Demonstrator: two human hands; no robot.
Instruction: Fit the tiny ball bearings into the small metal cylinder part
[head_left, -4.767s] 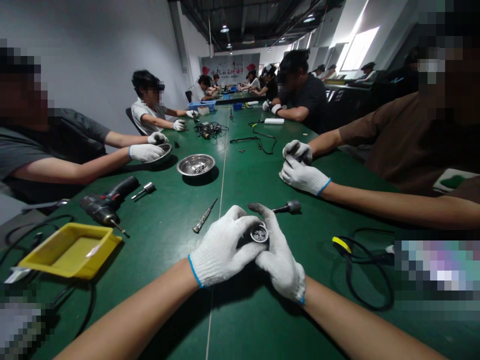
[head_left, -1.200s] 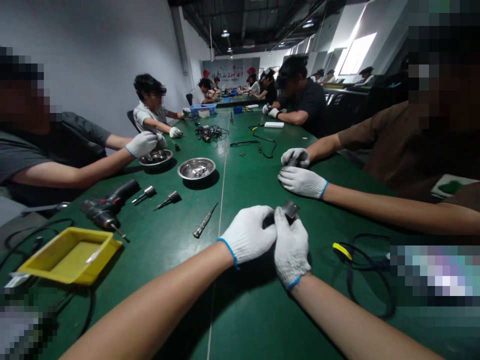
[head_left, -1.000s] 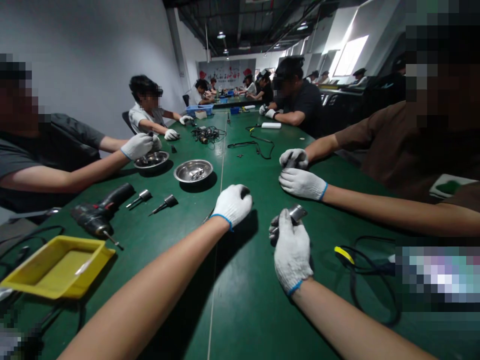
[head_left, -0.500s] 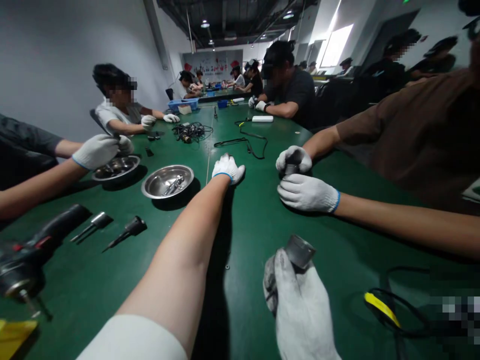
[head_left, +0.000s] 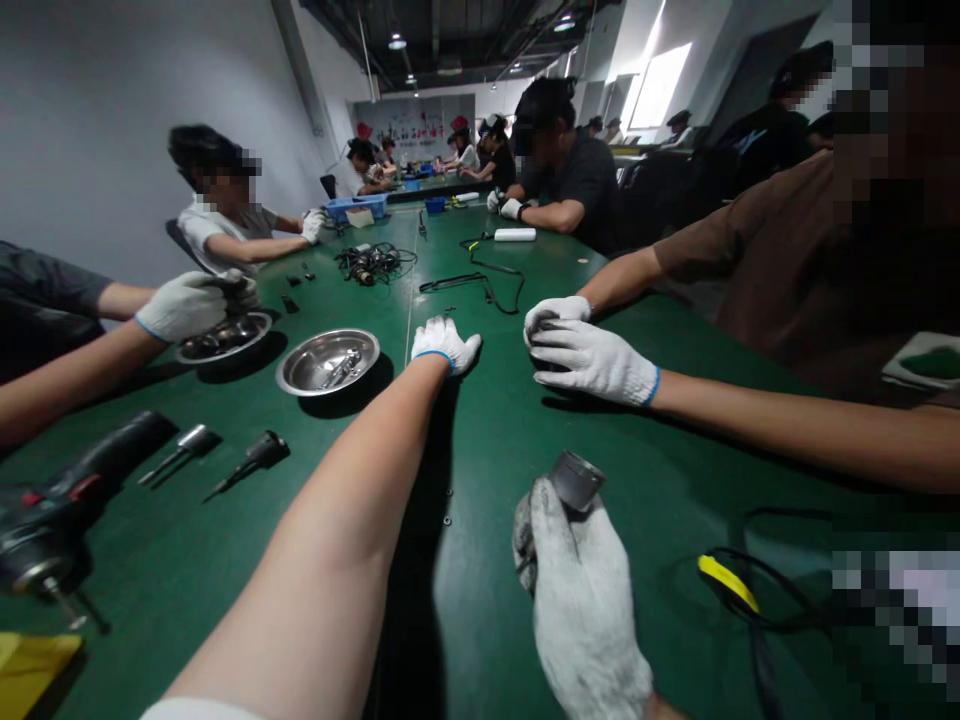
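My left hand (head_left: pixel 445 345), in a white glove with a blue cuff, reaches far forward over the green table. Its fingers are stretched out and lie low on the surface. Tiny dark pieces (head_left: pixel 450 309), too small to name, lie just beyond the fingertips. Close to me, my right hand (head_left: pixel 581 590) wears a stained white glove and is closed round a dark grey cylindrical metal part (head_left: pixel 577 481), whose wide end sticks up past the thumb. Between my arms, a small nut (head_left: pixel 448 520) lies on the table with another tiny ring behind it.
Left of my arm stand a steel bowl (head_left: pixel 328 362) with metal pieces, a power drill (head_left: pixel 79 490) and two dark-headed tools (head_left: pixel 255 460). A co-worker's gloved hands (head_left: pixel 592 355) work at the right. A black cable with a yellow tag (head_left: pixel 727 583) lies right; tangled cables (head_left: pixel 371 262) lie farther back.
The tiny dark pieces beyond my left fingertips now show. My right hand still grips the metal part. The right co-worker's hands have closed over their part. The whole view has shifted slightly.
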